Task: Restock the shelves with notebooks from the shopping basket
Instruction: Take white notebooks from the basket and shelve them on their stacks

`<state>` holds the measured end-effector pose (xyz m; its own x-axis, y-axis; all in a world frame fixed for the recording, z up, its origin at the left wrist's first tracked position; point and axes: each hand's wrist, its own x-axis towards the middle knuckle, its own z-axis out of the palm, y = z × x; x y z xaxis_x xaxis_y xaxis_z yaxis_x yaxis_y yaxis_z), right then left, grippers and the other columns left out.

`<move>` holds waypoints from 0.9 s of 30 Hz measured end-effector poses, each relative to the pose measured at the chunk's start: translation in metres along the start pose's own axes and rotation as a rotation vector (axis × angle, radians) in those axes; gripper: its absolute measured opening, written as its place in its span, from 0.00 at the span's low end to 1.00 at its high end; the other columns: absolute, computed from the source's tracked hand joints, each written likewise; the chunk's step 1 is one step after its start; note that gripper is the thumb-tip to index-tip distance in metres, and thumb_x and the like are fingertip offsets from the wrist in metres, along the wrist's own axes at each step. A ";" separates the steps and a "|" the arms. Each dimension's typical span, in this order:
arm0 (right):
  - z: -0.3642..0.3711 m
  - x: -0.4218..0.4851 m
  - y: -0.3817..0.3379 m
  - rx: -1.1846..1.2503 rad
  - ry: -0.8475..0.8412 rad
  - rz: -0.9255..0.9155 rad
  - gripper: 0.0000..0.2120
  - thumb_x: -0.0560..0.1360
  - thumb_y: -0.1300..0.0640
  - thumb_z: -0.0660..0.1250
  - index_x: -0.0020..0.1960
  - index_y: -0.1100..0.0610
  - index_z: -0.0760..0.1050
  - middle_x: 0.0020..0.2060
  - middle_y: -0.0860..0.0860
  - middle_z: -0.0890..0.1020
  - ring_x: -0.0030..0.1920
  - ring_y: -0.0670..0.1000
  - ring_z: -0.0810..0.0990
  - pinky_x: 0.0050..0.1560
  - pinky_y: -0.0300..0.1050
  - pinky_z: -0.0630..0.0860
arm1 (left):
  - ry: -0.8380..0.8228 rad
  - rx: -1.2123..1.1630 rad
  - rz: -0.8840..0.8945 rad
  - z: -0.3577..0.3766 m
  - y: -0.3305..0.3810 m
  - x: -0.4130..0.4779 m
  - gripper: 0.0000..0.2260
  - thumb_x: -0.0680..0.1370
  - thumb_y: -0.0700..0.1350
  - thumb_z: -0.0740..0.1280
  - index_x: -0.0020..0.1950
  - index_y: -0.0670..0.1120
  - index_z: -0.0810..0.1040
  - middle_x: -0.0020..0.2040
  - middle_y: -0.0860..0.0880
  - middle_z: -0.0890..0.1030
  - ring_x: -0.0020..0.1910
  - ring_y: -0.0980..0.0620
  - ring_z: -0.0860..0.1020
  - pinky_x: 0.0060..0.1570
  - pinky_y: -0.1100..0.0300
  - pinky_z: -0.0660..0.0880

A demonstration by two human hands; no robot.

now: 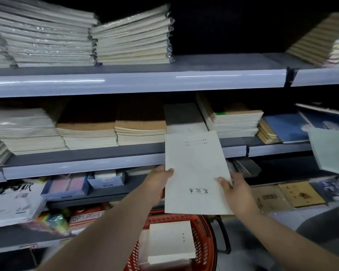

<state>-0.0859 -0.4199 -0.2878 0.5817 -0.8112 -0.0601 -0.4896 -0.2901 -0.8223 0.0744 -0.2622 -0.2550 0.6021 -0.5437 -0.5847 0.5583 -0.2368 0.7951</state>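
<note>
I hold a white notebook (196, 173) with both hands in front of the middle shelf (82, 167). My left hand (159, 182) grips its left edge, thumb on the cover. My right hand (237, 194) grips its lower right corner, thumb on top. The notebook's far end overlaps a low pile of like white notebooks (184, 119) on the middle shelf. Below, the red shopping basket (202, 233) holds a stack of white notebooks (170, 241).
Brown-covered stacks (139, 132) sit left of the white pile, another stack (235, 122) to its right. The upper shelf (137, 83) carries wrapped bundles (133, 36). The lower shelf holds boxes (106, 179) and paper packs. A pale sheet (331, 151) hangs at right.
</note>
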 end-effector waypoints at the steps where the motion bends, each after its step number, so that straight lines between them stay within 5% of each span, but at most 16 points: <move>1: 0.000 0.003 0.002 -0.007 -0.002 -0.002 0.07 0.78 0.53 0.66 0.52 0.55 0.70 0.40 0.45 0.78 0.40 0.44 0.76 0.32 0.27 0.65 | 0.004 0.006 -0.001 0.001 -0.001 0.004 0.12 0.83 0.40 0.60 0.64 0.45 0.77 0.58 0.44 0.82 0.57 0.43 0.80 0.61 0.43 0.74; 5: -0.006 0.026 0.007 -0.033 -0.036 0.021 0.09 0.79 0.51 0.65 0.54 0.57 0.72 0.38 0.43 0.78 0.39 0.44 0.78 0.32 0.33 0.68 | 0.016 -0.003 -0.005 0.016 0.005 0.025 0.12 0.83 0.39 0.59 0.64 0.44 0.76 0.59 0.43 0.82 0.58 0.42 0.80 0.62 0.43 0.73; 10: -0.013 0.051 0.004 -0.030 -0.054 0.013 0.12 0.79 0.53 0.65 0.56 0.61 0.73 0.38 0.43 0.77 0.38 0.41 0.75 0.31 0.29 0.65 | 0.049 -0.035 -0.026 0.030 0.013 0.043 0.12 0.83 0.38 0.60 0.66 0.43 0.75 0.60 0.42 0.81 0.59 0.41 0.79 0.63 0.42 0.73; 14: -0.013 0.052 0.002 -0.061 -0.071 0.004 0.14 0.79 0.54 0.65 0.57 0.63 0.73 0.43 0.52 0.80 0.42 0.52 0.77 0.38 0.42 0.68 | 0.068 -0.013 -0.040 0.032 0.013 0.050 0.13 0.83 0.38 0.59 0.66 0.42 0.75 0.61 0.41 0.80 0.60 0.40 0.78 0.64 0.41 0.72; 21: -0.011 0.057 0.004 -0.092 -0.136 -0.007 0.13 0.80 0.54 0.63 0.57 0.63 0.71 0.43 0.52 0.80 0.41 0.50 0.76 0.35 0.38 0.67 | 0.087 -0.020 -0.066 0.032 0.012 0.055 0.13 0.83 0.38 0.59 0.66 0.42 0.75 0.59 0.41 0.81 0.58 0.39 0.79 0.63 0.40 0.72; 27: -0.015 0.072 0.007 -0.107 -0.311 0.016 0.07 0.82 0.54 0.59 0.57 0.57 0.70 0.45 0.47 0.77 0.44 0.45 0.75 0.36 0.36 0.67 | 0.055 -0.250 -0.085 0.019 0.013 0.051 0.10 0.81 0.45 0.62 0.57 0.43 0.79 0.46 0.45 0.86 0.42 0.45 0.85 0.39 0.53 0.79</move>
<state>-0.0573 -0.4876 -0.2893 0.7359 -0.6268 -0.2560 -0.5562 -0.3440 -0.7565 0.1014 -0.3088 -0.2719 0.5736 -0.4842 -0.6608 0.7274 -0.0701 0.6827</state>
